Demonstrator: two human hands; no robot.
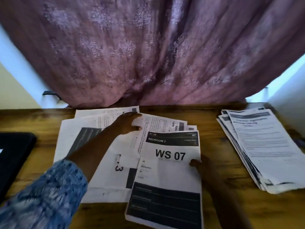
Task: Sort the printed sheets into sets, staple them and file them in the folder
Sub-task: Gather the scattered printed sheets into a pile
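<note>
Printed sheets lie fanned out in the middle of the wooden table (41,123). On top is a sheet headed "BEDROOM 3" and "WS 07" (170,164). My right hand (200,164) grips its right edge, thumb on the paper. My left hand (127,123), in a blue patterned sleeve, reaches over the spread and pinches the corner of a text sheet (155,124) behind the WS 07 sheet. To the left, under my forearm, lies a large sheet with a dark block and a partly hidden number (105,176). A second stack of printed sheets (267,146) lies at the right.
A black flat object (14,154), perhaps a folder, lies at the table's left edge. A mauve patterned curtain (151,52) hangs down to the table's far edge. Bare wood shows between the two paper piles. No stapler is in view.
</note>
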